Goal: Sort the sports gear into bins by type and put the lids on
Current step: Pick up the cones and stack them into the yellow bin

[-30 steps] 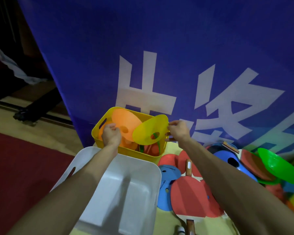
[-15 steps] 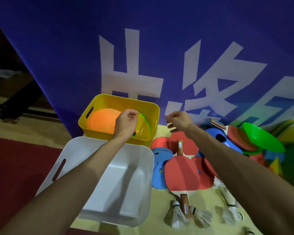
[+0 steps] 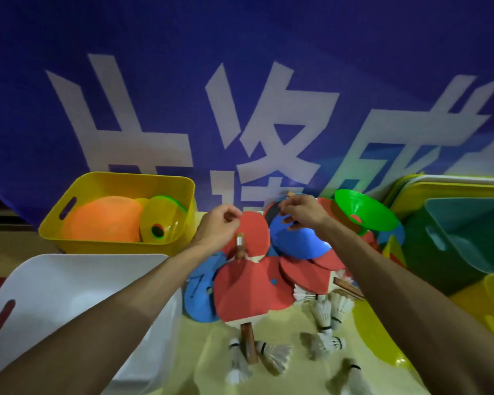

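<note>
Right hand is on the blue cone: fingers curled over its top, thumb tucked under near the centre hole, so it's holding it. The cone sits tilted on top of the pile, just right of centre.

Left hand has its fingers curled in narrow, with the tips at the far rim of the red paddle. Looks like a pinch, but I can't tell if it actually grips. The paddle's handle points back toward the person.

Key geometry: the yellow bin already holds the orange cone and the yellow cone, so I'd guess the blue one goes there. The bin is to the left of both hands, with the left hand nearer. The right hand would have to carry the cone across the left hand and the pile.

The white bin is near left and the green bin is far right. Shuttlecocks are loose on the near side of the pile. No lids on yet.
</note>
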`<state>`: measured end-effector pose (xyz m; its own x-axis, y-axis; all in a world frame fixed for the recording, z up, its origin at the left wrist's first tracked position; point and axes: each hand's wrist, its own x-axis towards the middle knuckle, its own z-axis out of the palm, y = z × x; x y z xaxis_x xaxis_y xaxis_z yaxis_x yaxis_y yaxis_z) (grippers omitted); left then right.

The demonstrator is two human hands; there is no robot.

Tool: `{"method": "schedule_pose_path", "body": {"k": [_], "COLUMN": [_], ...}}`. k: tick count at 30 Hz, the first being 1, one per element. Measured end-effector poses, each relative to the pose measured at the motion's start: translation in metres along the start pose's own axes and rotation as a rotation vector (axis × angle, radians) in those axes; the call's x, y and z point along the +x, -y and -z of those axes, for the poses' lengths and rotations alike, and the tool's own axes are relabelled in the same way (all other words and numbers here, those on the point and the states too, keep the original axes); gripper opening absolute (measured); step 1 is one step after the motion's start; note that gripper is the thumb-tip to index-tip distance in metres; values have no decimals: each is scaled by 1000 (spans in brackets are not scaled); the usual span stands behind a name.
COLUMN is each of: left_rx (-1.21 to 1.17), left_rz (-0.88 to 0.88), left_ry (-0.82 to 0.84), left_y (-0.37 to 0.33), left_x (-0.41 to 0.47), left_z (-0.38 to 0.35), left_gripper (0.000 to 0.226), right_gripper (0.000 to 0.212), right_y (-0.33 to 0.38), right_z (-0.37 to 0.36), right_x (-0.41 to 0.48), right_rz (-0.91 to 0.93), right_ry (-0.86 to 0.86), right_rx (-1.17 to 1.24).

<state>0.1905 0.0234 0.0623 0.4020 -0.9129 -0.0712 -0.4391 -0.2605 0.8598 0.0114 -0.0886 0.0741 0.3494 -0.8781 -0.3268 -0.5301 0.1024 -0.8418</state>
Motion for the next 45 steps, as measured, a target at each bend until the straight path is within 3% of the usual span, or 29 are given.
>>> {"method": "schedule_pose_path", "body": {"k": [8, 15, 18, 20, 23, 28, 32, 35, 38, 41, 45], "left_rx": [71, -110, -184, -341, -534, -815, -982, -1062, -1140, -1196, -1156], "left_rz": [28, 380, 478, 604, 773, 935, 1004, 1050, 1053, 966, 827], "left_ry": [160, 183, 136, 90, 18, -57, -157, -183, -205, -212, -209], "left_y": [-26, -28, -24, -24, -13, -11, -13, -10, -6, -11, -23], "left_x": [-6, -1, 6, 10, 18, 24, 26, 23, 21, 19, 19], "left_z": [-102, -170, -190, -199, -210, -225, -228, -225, -223, -217, -199], "left_gripper": [17, 5, 20, 6, 45, 50, 39, 33, 6, 7, 40], "right_gripper": [18, 15, 13, 11, 18, 39, 51, 41, 28, 27, 32], "right_y": [-64, -118, -134, -141, -144, -150, -160, -163, -162, -155, -143], "right_z": [97, 148, 158, 166, 175, 169, 160, 157, 158, 159, 160], "right_x": [3, 14, 23, 29, 35, 52, 59, 58, 55, 49, 43], "right_rz": [-30, -49, -61, -19, 121, 142, 100, 109, 139, 164, 162], "right_ry": [-52, -123, -171, -265, -383, -226, -131, -115, -166, -223, -233], "right_rx": [94, 90, 95, -17, -312, -490, -600, -600, -589, -611, -674]}}
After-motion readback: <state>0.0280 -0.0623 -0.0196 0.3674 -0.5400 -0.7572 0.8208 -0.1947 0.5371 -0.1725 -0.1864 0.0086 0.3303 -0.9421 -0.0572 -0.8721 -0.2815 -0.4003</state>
